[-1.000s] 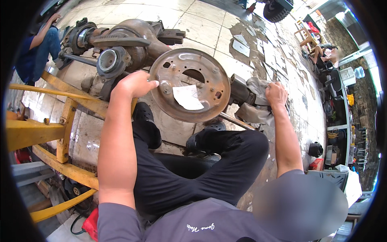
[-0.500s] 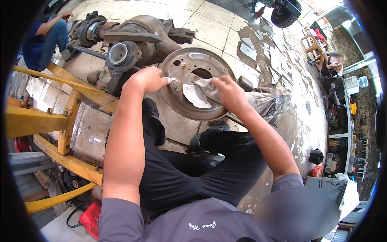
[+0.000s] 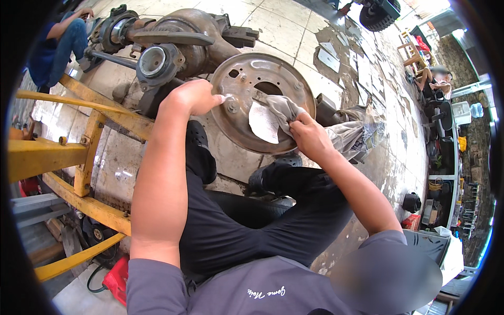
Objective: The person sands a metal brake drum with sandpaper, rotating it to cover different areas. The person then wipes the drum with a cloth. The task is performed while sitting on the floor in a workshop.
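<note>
A round, brownish metal brake backing plate stands tilted in front of my knees. It has an oval centre opening and several bolts. My left hand is closed on its left rim, the thumb lying over the face. My right hand grips a grey rag over the plate's lower right part. Beside the rag a white sheet, like paper or sandpaper, lies against the plate; whether my fingers also hold it is hidden.
Behind the plate lies a large rusty axle housing with a hub. A yellow metal frame stands at left. More grey cloth drapes at right. A person sits far left, another far right, near shelving.
My right hand has moved right and slightly down across the plate, pulling the rag and white sheet along. My left hand stays at the left rim.
</note>
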`<state>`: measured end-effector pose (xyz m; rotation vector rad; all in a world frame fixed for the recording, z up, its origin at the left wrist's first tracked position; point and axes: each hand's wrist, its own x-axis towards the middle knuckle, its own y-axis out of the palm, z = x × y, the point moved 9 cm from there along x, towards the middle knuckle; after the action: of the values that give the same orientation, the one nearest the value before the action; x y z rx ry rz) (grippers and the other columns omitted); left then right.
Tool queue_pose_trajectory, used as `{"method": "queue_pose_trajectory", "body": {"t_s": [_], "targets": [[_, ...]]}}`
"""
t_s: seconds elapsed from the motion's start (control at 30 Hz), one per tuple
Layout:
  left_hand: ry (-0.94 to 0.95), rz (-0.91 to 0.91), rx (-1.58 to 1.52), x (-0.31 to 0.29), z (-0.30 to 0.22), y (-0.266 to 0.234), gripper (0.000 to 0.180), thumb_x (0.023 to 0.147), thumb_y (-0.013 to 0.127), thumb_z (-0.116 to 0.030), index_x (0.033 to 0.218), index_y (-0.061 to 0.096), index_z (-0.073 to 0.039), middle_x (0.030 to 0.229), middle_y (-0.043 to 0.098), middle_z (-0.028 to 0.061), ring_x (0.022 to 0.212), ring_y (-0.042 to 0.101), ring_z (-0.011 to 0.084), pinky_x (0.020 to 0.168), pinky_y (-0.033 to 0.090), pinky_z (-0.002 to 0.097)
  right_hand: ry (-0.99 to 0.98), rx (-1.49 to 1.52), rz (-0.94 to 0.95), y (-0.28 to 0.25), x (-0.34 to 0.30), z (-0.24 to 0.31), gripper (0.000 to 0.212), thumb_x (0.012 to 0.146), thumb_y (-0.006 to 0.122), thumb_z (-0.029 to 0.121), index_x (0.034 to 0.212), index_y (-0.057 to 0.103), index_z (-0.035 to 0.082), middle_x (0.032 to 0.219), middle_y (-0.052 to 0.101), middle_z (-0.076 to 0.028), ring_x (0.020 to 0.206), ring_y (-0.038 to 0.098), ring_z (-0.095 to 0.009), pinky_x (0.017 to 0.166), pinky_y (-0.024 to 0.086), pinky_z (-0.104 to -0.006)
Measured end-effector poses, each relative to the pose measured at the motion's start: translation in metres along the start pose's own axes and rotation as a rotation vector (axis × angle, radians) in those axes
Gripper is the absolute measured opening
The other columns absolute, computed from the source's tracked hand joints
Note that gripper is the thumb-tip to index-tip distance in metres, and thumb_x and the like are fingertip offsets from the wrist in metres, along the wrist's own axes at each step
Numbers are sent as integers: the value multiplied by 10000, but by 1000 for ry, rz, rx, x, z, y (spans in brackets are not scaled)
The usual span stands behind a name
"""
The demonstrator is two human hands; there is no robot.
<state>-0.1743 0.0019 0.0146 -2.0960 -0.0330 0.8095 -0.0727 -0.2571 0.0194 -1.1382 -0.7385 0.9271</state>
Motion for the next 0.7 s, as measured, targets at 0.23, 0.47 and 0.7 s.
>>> {"method": "queue_pose_trajectory", "body": {"t_s": [0.23,0.47,0.7], "targets": [[28,-37,3,1,5,-1,547,984,560,-431,1242,640,45,1262,636,246,1178,609,371,1009,472,440,122,-2,-104,-11,-2,-31,118,892,613,124,950,633,23,1016,599,-205,879,638,-442,775,536,-510],[42,-50,-34,-8,2,-8,551,986,559,-434,1217,648,59,1262,634,249,1184,608,365,1011,471,441,650,56,-217,-44,19,-101,192,878,611,146,971,696,2,966,682,-260,1004,642,-407,893,504,-474],[-1,-4,-23,-6,-4,-10,549,978,583,-370,1353,559,30,1328,608,235,1236,583,352,1055,443,401,-55,84,-84,-9,40,-7,271,912,656,163,1177,675,112,1178,613,-160,1059,623,-375,916,507,-440]]}}
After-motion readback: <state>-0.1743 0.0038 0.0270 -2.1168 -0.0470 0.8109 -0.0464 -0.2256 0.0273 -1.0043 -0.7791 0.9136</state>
